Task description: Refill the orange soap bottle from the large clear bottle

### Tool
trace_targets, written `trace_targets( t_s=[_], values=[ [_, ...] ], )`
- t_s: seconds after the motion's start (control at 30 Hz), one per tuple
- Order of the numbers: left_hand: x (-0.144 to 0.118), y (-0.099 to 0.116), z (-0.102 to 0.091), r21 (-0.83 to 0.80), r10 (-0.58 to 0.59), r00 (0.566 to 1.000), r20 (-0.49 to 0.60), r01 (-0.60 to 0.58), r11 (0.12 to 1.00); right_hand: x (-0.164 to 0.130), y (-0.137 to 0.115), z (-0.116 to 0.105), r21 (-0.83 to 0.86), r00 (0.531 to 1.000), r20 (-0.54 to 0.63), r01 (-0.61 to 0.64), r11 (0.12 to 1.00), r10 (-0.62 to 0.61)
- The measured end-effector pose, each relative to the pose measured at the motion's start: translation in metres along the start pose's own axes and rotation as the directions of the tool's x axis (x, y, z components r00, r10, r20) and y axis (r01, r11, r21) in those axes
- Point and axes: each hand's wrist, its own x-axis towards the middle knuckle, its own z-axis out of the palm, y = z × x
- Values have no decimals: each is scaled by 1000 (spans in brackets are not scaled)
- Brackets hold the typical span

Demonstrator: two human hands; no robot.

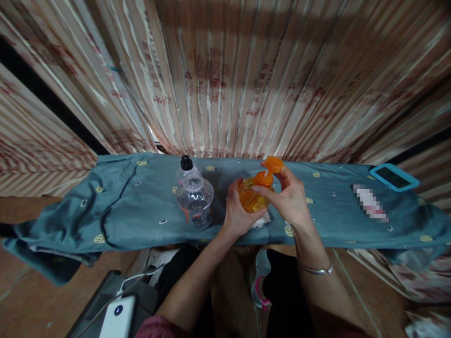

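- We face a patterned curtain.
- Before it, we have a blue-green cloth spread out.
- A clear bottle stands left of our hands.
- Our left hand wraps the amber bottle, near the cloth's middle.
- Our right hand holds its orange pump, thumb along the bottle's shoulder.
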Motion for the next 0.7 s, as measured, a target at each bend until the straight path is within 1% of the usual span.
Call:
trace_targets(
  t_s=[0.13, 0.23, 0.33, 0.43, 0.53, 0.63, 0.7],
  values=[
    [0, -1, -1, 9, 14, 1000, -2, -14, 1000, -1, -2, -6, 139, 986, 166, -8, 990, -16],
    [-1, -2, -2, 19, 36, 999, -8, -36, 999, -3, -5, -8, 199, 972, 233, -20, 980, -28],
    [-1, -3, -5, 16, 51, 999, 3, -51, 999, -4, -8, -9, 206, 960, 278, -31, 978, -28],
    [-3, -5, -8, -2, 60, 997, 37, -60, 998, -1, -11, -12, 190, 944, 330, -46, 981, -20],
    [-6, -7, -10, -35, 47, 997, 68, -45, 998, 1, -14, -17, 202, 922, 387, -58, 978, -26],
    [-11, -11, -9, -54, 27, 995, 91, -22, 998, 1, -13, -19, 207, 928, 371, -67, 976, -15],
    [-14, -13, -8, -52, 19, 995, 101, -14, 999, 0, -12, -17, 170, 953, 301, -33, 985, -20]
  ],
)
